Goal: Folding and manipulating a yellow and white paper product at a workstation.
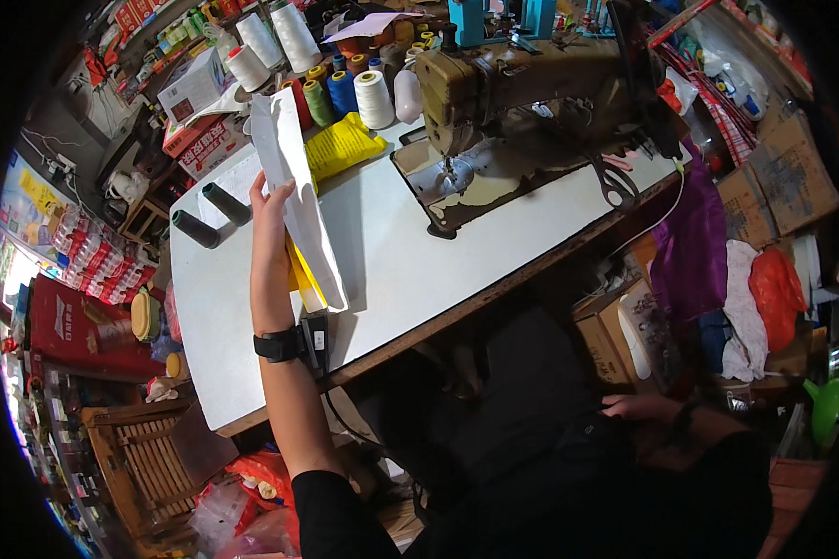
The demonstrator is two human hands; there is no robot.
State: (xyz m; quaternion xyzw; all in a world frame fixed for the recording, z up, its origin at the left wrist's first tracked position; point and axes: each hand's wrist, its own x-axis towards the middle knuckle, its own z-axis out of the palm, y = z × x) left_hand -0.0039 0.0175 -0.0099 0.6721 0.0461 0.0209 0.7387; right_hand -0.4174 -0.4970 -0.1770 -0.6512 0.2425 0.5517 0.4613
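My left hand reaches over the white tabletop and grips the edge of a long white folded sheet, paper or thin card. The sheet stands tilted on its long side, with a yellow piece showing under its near end. Left of the hand, two dark green thread cones stand on the table. A yellow printed packet lies just behind the sheet. My right hand is low at the right, by my lap; its fingers are partly hidden in shadow, and whatever they might hold cannot be seen.
An old brown sewing machine occupies the table's right side, with black-handled scissors near its base. Several thread spools crowd the back edge. A black box with a cord sits at the front edge. Purple cloth hangs at the right.
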